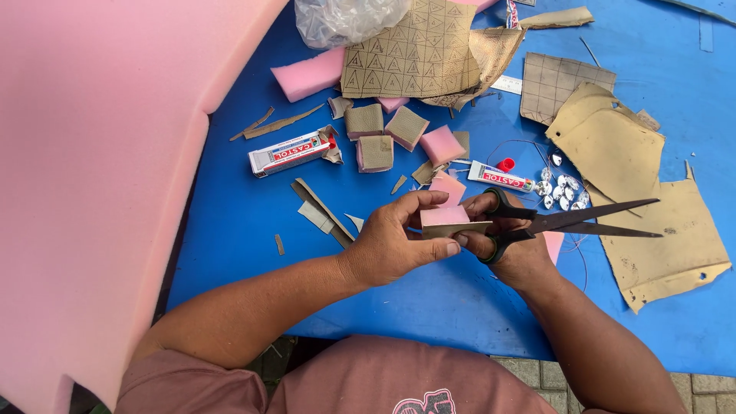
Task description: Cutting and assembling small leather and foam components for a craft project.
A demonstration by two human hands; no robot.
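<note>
My left hand point(399, 239) grips a small pink foam block point(443, 216) with a tan sheet stuck to its lower side, thumb under and fingers over it. My right hand point(512, 245) has its fingers through the black handles of a pair of scissors point(571, 221). Their blades point right, slightly apart, over the blue table. My right fingertips also touch the foam block. Both hands meet above the table's near middle.
Covered foam cubes point(383, 130), a glue box point(293, 152) and a glue tube point(500, 177) lie beyond my hands. Tan sheets point(613, 146) and shiny stones point(561, 190) sit right. A big pink foam slab point(92, 176) fills the left. The blue table point(429, 299) ends near my body.
</note>
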